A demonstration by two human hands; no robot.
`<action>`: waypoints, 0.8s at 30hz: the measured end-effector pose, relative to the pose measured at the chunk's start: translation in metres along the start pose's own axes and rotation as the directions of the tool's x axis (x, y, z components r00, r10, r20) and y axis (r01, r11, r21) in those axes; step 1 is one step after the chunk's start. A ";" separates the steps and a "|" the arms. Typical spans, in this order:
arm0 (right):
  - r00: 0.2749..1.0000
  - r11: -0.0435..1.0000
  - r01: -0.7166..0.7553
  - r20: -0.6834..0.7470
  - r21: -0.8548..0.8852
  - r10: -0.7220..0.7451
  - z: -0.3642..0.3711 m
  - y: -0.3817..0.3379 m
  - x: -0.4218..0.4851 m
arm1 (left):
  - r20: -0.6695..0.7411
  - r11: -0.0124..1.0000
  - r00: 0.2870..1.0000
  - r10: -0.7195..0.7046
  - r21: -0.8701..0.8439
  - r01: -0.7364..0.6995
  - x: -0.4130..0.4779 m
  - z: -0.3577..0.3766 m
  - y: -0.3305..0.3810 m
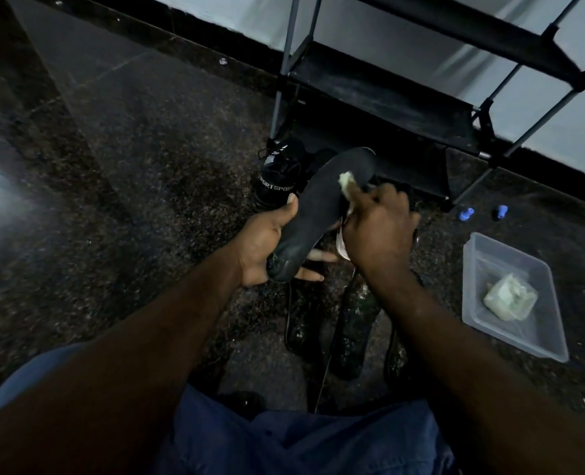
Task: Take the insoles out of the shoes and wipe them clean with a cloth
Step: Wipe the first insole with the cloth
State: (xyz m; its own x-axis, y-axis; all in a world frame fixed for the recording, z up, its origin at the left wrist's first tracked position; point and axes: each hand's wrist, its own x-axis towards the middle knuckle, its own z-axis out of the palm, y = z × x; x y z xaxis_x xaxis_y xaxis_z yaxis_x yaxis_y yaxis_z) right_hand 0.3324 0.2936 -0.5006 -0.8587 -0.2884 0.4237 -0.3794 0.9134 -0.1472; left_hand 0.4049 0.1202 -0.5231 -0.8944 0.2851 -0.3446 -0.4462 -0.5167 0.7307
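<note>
My left hand (267, 245) grips the heel end of a black insole (321, 204), which tilts up and away toward the shoe rack. My right hand (376, 231) holds a pale cloth (347, 182) and presses it on the insole's upper half. A black shoe marked SPORT (279, 173) stands on the floor just behind the insole. Several dark insoles (349, 330) lie flat on the floor below my hands.
A clear plastic tray (537, 334) with another crumpled pale cloth (510, 301) sits on the floor at the right. A black shoe rack (387, 94) stands against the wall ahead. Two small blue objects (466, 213) lie near the rack's foot. The floor is dark speckled stone.
</note>
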 end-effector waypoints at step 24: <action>0.937 0.946 0.325 0.134 0.001 -0.322 -0.007 -0.018 -0.069 | -0.066 0.999 0.997 -0.029 0.030 0.031 -0.006 0.002 0.005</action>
State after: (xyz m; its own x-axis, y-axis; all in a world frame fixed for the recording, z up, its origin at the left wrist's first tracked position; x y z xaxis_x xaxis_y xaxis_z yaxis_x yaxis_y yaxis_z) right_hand 0.4004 0.2995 -0.5204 -0.7286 -0.6030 0.3249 -0.6383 0.7698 -0.0027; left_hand 0.4084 0.1176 -0.5159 -0.8813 0.2456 -0.4036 -0.4723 -0.4835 0.7370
